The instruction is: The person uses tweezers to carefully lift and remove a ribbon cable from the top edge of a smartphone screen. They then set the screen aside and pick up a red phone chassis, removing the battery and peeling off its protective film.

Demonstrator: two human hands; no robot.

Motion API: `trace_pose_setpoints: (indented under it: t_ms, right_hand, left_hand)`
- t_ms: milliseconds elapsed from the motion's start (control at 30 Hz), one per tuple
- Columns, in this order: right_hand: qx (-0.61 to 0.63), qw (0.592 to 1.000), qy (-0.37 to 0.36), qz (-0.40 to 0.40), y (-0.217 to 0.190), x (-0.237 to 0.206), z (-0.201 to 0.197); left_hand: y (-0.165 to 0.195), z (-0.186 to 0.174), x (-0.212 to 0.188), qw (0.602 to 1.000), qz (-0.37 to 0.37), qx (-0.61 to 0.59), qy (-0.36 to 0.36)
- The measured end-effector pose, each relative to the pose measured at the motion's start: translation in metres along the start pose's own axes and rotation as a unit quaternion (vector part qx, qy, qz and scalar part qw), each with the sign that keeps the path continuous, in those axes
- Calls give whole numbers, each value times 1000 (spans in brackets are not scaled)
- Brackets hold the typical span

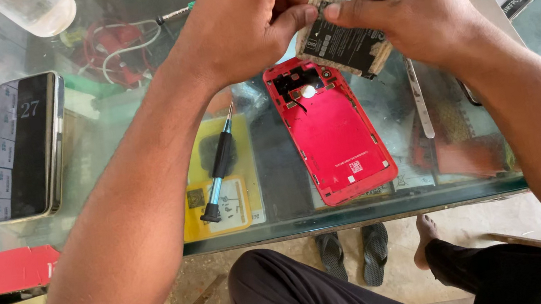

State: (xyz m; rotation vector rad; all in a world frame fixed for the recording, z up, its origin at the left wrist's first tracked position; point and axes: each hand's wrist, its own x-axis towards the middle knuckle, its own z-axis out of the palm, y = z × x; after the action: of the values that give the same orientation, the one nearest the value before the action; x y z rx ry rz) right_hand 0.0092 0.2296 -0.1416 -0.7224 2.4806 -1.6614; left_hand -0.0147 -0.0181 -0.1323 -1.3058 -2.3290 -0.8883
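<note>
Both hands [245, 18] [405, 2] pinch phone battery [343, 43] above red back cover [334, 129].

Illumination is bright, diffuse daylight; no hard-edged shadows appear. The glass counter [392, 211] carries pale, milky reflections along its left edge and toward its far right corner, which wash out the items stored beneath it. The dark screen of the phone [23, 148] near the left edge shows a soft sheen. Focus is sharp on the red phone back cover [333, 132] and the screwdriver [218, 168] at the counter's middle. The left hand [241, 18] and right hand [405, 6] are evenly lit, with slight softness. Wide-angle distortion stretches the forearms toward the lower corners of the frame. The floor below the front edge is dimmer.
</note>
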Motion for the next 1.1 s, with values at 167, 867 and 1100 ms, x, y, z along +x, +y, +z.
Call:
trace_pose_setpoints:
  t_ms: [167, 867, 1100]
  right_hand:
    - [-127, 989, 80, 2, -14, -2, 5]
    - [112, 986, 86, -86, -12, 0, 5]
    - [-166, 959, 148, -173, -5, -6, 7]
  left_hand:
    - [3, 3, 1, 994, 70, 80, 29]
    - [12, 16, 1, 990, 74, 35, 111]
    - [6, 6, 0, 985, 92, 122, 79]
